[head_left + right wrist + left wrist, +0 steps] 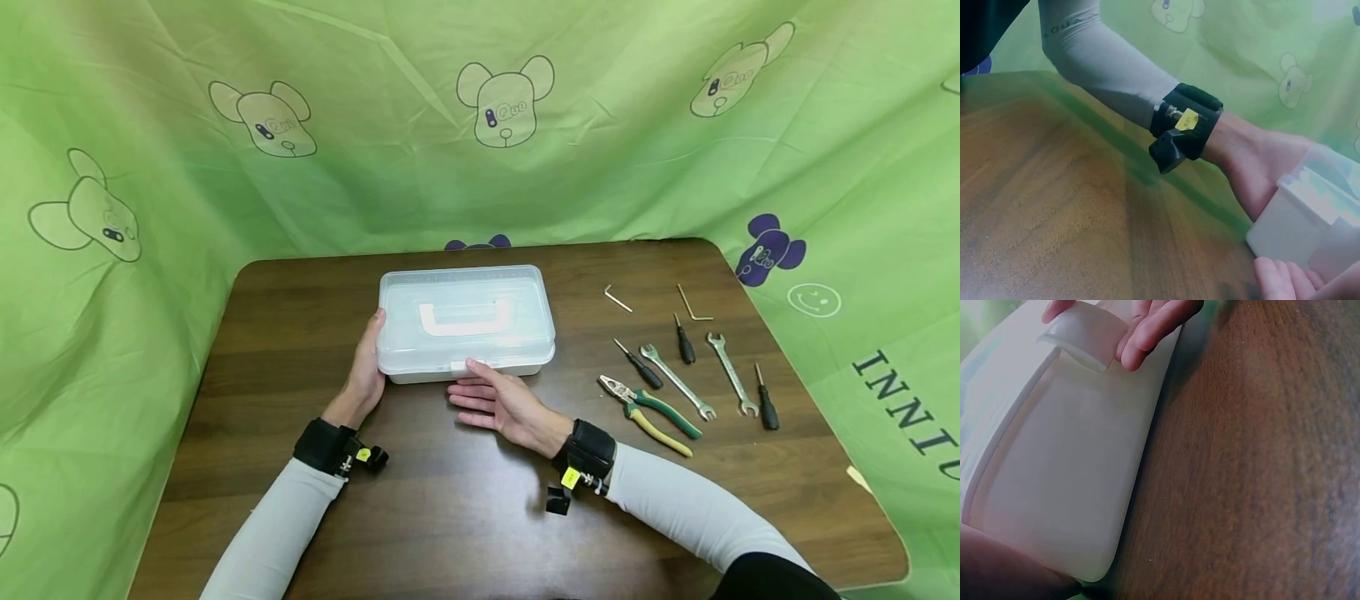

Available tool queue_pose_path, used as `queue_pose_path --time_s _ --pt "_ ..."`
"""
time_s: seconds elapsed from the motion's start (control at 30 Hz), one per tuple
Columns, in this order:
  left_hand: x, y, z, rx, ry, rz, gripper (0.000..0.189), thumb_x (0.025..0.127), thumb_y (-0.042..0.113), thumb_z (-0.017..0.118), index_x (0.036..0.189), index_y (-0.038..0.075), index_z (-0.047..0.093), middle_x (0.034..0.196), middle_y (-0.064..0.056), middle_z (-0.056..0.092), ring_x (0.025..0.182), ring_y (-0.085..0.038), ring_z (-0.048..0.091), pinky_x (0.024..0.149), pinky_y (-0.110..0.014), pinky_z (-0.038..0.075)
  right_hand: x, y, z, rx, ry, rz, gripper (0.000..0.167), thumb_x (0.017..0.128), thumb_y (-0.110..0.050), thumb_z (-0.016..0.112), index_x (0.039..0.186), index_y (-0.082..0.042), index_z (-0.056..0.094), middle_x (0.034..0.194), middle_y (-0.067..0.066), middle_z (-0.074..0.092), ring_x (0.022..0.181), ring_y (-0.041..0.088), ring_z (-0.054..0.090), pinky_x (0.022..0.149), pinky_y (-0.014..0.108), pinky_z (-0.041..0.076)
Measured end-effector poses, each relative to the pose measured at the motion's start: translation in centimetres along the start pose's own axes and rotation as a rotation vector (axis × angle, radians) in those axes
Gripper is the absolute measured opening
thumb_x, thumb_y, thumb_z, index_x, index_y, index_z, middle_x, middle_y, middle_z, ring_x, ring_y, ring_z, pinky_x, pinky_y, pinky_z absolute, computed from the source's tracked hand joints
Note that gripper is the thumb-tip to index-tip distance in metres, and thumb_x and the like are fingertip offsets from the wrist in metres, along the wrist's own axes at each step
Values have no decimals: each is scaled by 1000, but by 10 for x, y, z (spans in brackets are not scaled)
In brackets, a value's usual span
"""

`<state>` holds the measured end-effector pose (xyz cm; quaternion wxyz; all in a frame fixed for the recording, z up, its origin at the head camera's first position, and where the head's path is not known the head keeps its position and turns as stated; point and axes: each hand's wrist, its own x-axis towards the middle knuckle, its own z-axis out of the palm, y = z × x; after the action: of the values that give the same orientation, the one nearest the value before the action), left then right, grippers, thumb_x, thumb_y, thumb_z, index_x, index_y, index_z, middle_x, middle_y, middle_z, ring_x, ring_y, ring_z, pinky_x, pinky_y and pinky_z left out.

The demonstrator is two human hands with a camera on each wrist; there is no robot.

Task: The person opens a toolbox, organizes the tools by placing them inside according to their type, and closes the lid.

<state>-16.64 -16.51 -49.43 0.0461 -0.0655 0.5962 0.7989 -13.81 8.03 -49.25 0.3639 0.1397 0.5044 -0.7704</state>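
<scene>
A white box [465,352] with a translucent lid [465,283] sits at the center of my head view, resting on a brown wood-grain counter [420,517]. A pale handle [467,329] lies flat on top of the lid, which is on the box.

At the box's left end, the person's left hand [365,364] lies against the side with its fingers reaching along it; I see it bracing the box rather than wrapped around it, though part of the hand is hidden from me.

At the front edge, the right hand [510,408] is turned palm up, fingers loosely extended and spread, its thumb touching the latch [1085,334]. My left wrist view shows that latch tilted outward from the front wall, between the thumb and the fingers.

To the right of the frame, I count pliers [633,402] with green and yellow handles, two wrenches [677,383], three dark-handled screwdrivers [686,344] and two hex keys [619,300], all lying apart from the box. Light sleeves [690,500] and black wristbands [587,450] cover the arms. A green cloth [375,192] printed with cartoon animal heads fills the upper frame.
</scene>
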Motion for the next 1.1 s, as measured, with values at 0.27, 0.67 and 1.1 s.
queue_pose_path --time_s 0.27,0.67,1.1 --pt "-1 2 3 17 29 -19 69 111 51 35 167 12 29 130 -2 46 123 -15 40 111 -33 26 1 4 1 28 51 -24 63 98 -44 74 137 4 61 129 22 72 118 32 71 99 48 58" --pt "-1 1 2 19 39 -18 68 111 52 35 166 13 31 129 -2 47 121 -15 42 109 -33 28 -6 2 12 93 110 -14 60 95 -41 78 132 3 61 115 25 76 104 31 77 94 50 60" --pt "0 1 1 30 37 -31 67 113 49 32 168 12 28 134 -4 44 124 -15 40 111 -33 27 -17 -1 13 71 53 3 58 103 -36 68 146 -2 50 138 31 64 124 37 68 102 53 55"
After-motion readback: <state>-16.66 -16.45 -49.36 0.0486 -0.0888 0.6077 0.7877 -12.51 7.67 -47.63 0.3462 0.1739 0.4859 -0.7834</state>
